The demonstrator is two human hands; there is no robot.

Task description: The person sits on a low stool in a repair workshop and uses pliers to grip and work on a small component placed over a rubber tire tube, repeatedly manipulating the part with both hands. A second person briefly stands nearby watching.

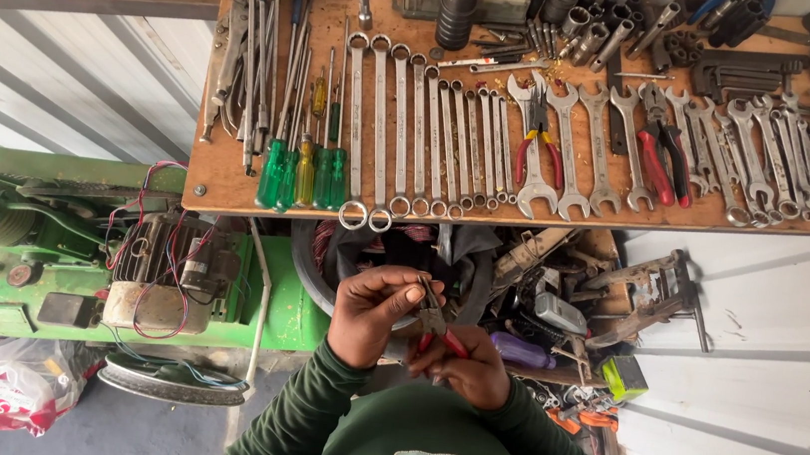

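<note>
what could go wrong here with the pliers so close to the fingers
1. The right hand grips red-handled pliers whose tip sits right against the left hand's fingertips; a slip might pinch or nick them.
2. Whatever small piece the left hand pinches could drop into the cluttered pile of parts below and be hard to find.

Above, a wooden board (228, 189) laid with a row of spanners (435, 130), green-handled screwdrivers (302, 172), red-handled pliers (660, 164) and sockets (459, 2); at left a green machine (42, 250) with loose wires (159, 232) and a plastic bag (2, 386) below.
</note>
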